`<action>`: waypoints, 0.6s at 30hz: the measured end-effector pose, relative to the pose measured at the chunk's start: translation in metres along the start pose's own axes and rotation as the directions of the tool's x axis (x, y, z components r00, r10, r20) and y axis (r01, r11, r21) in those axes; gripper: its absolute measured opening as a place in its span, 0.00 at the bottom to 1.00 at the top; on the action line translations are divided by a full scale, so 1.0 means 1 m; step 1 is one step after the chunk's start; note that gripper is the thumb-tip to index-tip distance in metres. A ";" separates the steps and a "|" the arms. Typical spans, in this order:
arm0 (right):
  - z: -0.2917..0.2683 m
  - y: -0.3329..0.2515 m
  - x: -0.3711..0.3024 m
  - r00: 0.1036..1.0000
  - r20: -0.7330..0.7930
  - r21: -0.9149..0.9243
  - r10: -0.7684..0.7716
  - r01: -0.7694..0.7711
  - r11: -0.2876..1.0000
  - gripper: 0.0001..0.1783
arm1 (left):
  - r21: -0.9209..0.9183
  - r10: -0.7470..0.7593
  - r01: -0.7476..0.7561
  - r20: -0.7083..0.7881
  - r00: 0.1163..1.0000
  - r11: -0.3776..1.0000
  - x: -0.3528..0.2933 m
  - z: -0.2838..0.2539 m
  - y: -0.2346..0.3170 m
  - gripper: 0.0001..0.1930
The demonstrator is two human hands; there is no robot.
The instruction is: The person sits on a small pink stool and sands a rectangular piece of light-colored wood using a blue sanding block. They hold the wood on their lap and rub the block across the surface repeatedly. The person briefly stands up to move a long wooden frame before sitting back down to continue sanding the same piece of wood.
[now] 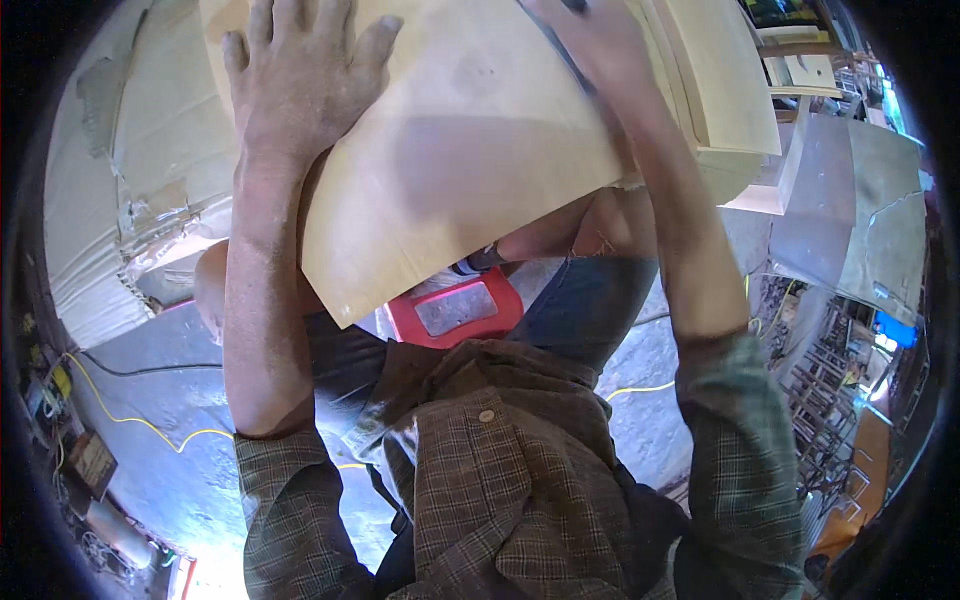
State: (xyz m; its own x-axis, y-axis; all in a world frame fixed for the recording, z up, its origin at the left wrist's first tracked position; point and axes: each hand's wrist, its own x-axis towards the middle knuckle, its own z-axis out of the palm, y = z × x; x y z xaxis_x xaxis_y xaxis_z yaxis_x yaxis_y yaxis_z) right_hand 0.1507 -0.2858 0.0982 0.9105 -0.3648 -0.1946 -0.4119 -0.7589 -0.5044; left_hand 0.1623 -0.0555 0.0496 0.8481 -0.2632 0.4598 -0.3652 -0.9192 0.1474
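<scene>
Spreading across the upper middle of the view, a pale yellow sheet (pixel 470 190) is pressed on at its left part by the left hand (pixel 305 90). That hand is laid palm down, fingers spread, thumb pointed out to the right; nothing is gripped by it. The right hand (pixel 600 45) is placed on the sheet's right side, blurred and partly cut off by the upper edge. Its fingers look curled near a dark item (pixel 573 5); whether that is gripped can't be told, nor its kind.

The sheet's near edge is angled, with one corner pointed down toward the lap, above the dark trousers (pixel 590 305). More pale boards (pixel 730 80) are set just right of the right forearm (pixel 680 220). Worn cardboard (pixel 90 240) is spread left of the left forearm (pixel 265 320).

Below the sheet, a red item with a rectangular opening (pixel 508 300) is seen between the legs. A yellow cable (pixel 178 449) and a dark cable (pixel 150 371) are run across the grey floor (pixel 165 400). At far right, a cracked grey panel (pixel 875 185), metal rods (pixel 820 385) and a small blue item (pixel 895 330) are seen. A plaid shirt (pixel 490 470) is worn, forearms bare.
</scene>
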 end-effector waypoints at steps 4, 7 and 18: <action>0.014 0.018 0.015 0.949 -0.140 0.100 -0.283 0.297 0.950 0.24 | 0.095 0.092 -0.087 -0.056 0.994 0.992 0.006 0.022 -0.019 0.30; 0.009 0.055 -0.053 0.939 -0.178 0.218 -0.294 0.329 0.919 0.30 | 0.069 0.023 -0.021 -0.035 0.999 0.997 -0.001 0.008 -0.018 0.29; 0.009 0.012 0.024 0.972 -0.149 -0.052 -0.182 0.176 0.983 0.31 | 0.010 -0.016 0.015 0.027 1.000 1.000 0.007 0.017 -0.018 0.31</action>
State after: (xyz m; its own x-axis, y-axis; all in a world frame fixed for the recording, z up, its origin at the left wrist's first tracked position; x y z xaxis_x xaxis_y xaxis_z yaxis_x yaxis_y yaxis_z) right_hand 0.1678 -0.2989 0.0799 0.9544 -0.2971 0.0283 -0.2465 -0.8382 -0.4864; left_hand 0.1812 -0.0458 0.0355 0.8637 -0.2565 0.4339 -0.3482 -0.9260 0.1458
